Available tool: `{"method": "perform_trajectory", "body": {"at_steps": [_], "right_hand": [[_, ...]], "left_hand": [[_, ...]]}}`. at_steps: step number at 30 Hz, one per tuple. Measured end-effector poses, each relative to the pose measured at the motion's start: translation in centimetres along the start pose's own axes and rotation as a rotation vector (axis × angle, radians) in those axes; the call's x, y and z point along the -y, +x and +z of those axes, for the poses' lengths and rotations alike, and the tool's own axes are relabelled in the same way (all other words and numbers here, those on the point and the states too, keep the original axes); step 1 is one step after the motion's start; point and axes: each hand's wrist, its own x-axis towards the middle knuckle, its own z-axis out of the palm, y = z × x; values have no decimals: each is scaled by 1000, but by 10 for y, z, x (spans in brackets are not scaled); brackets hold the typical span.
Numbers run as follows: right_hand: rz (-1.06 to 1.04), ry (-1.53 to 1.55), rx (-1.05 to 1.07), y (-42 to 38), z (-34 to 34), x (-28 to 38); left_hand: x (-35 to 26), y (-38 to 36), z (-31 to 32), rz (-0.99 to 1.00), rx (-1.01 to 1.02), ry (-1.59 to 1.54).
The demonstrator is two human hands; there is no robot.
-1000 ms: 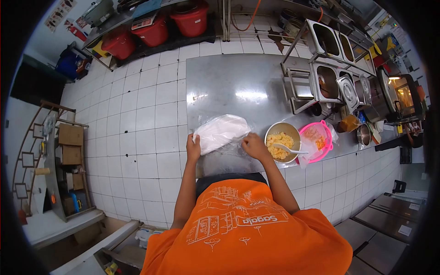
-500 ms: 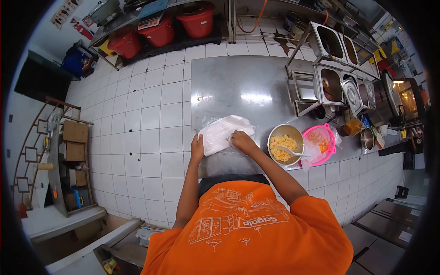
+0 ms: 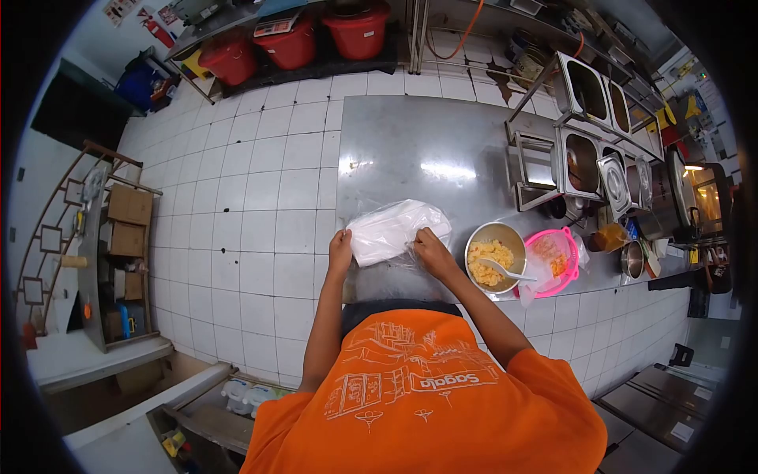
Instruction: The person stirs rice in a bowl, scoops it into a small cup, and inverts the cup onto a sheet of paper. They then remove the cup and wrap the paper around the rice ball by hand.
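Note:
A white bundle in a clear plastic bag (image 3: 388, 235) lies near the front edge of the steel table (image 3: 410, 134). My left hand (image 3: 340, 250) pinches the bag at the bundle's left end. At the right end, my right hand (image 3: 430, 251) has its fingers closed on the loose clear plastic. What the white bundle is made of cannot be made out. Right of my right hand stands a metal bowl (image 3: 515, 231) of yellow crumbly food, with a white spoon (image 3: 505, 271) resting in it.
Beside the bowl, a pink basket (image 3: 574, 251) holds bagged orange and pale food. A metal rack (image 3: 517, 162) of steel food pans stands at the table's right. Red tubs (image 3: 353, 31) line the far shelf. White floor tiles (image 3: 229, 229) spread to the left.
The view has shifted slightly, so the table appears further right. Clear plastic now shows more loosely around the bundle's ends near both hands. Both hands keep their grip.

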Motion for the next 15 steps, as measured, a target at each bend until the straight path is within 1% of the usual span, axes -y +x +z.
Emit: {"method": "perform_trajectory", "body": {"at_steps": [1,3,4,5,7,10,13,15], "right_hand": [[22,8,62,-2,-3,-2],[-11,18,171,-8,-1,-6],[21,70,167,-8,4,-6],[52,121,162,-8,8,-7],[202,311,39,10,27,-4],[150,115,-51,33,54,-19],[213,-135,59,43,62,-24],[297,-121,246,50,51,-27]], "left_hand": [[2,1,0,-8,7,-16],[7,4,1,-36,18,40],[11,5,2,-50,25,70],[15,6,2,-58,49,26],[12,2,6,-72,92,-65],[7,-4,6,-67,128,-50],[11,-3,9,-4,82,-38],[12,-4,9,-3,73,-40]]}}
